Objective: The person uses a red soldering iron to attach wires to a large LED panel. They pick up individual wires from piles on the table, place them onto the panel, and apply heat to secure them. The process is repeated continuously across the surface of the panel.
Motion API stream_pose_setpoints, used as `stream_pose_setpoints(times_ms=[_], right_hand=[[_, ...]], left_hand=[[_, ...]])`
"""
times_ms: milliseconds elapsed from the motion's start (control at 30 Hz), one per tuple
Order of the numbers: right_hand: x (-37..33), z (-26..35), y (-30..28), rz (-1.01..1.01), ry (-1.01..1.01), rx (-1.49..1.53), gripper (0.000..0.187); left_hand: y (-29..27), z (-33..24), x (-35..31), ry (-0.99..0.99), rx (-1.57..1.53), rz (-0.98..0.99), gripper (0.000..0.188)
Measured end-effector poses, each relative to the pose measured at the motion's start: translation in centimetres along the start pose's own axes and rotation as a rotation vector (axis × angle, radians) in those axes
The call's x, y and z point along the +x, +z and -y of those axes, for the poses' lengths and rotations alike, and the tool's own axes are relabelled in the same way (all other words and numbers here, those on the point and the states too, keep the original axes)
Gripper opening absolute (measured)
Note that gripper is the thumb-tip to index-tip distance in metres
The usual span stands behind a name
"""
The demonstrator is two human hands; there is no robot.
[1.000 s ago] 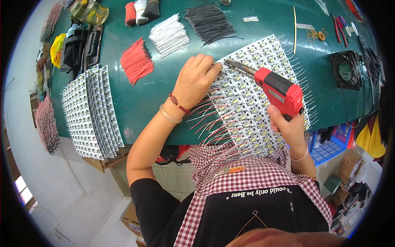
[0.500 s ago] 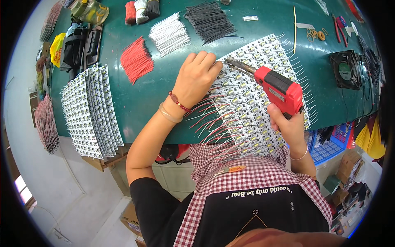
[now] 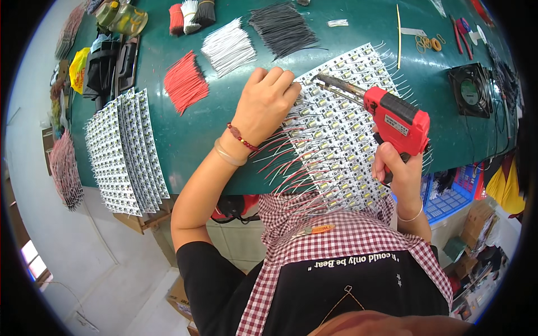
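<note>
A white panel of small circuit boards [image 3: 336,134] lies in front of me, its near end reaching the checked apron. Red and white wires [image 3: 283,162] stick out along its left edge, more thin wires along its right. My left hand [image 3: 266,98] is closed at the panel's upper left edge, fingertips pinched; what they hold is hidden. My right hand [image 3: 395,168] is wrapped round the handle of a red and black soldering gun [image 3: 400,120]. The gun's tip is over the panel's upper left part, a short gap to the right of my left fingers.
Red wires [image 3: 186,83], white wires [image 3: 228,47] and black wires [image 3: 283,29] lie in piles on the green table [image 3: 224,168]. More panels [image 3: 126,154] are stacked at the left edge. A black fan [image 3: 471,89] stands at right, near pliers [image 3: 462,39].
The soldering gun has shifted right in my right hand, its tip moving away from my left fingers. My left hand has barely moved and stays pinched at the panel's edge.
</note>
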State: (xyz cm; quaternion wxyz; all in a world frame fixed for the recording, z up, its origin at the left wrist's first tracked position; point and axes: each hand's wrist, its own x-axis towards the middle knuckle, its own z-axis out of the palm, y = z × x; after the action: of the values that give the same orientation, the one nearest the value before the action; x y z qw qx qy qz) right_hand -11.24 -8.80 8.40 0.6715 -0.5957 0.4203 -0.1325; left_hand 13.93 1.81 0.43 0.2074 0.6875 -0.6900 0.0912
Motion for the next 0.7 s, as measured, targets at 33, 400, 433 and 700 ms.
stream_pose_setpoints(times_ms=[33,400,433,700], right_hand=[[-0.1,-0.1,0.0,-0.005,0.000,0.010,0.021],[-0.8,-0.8,-0.8,-0.013,0.035,0.015,0.019],[-0.9,-0.8,-0.8,-0.016,0.045,0.003,0.019],[-0.8,-1.3,-0.7,0.016,0.050,0.033,0.015]], left_hand=[[0.0,0.0,0.1,0.007,0.007,0.002,0.017],[-0.9,-1.8,-0.1,0.011,0.004,-0.024,0.021],[-0.7,-2.0,-0.2,0.002,-0.011,-0.007,0.021],[0.7,-2.6,-0.7,-0.060,-0.118,-0.056,0.022]])
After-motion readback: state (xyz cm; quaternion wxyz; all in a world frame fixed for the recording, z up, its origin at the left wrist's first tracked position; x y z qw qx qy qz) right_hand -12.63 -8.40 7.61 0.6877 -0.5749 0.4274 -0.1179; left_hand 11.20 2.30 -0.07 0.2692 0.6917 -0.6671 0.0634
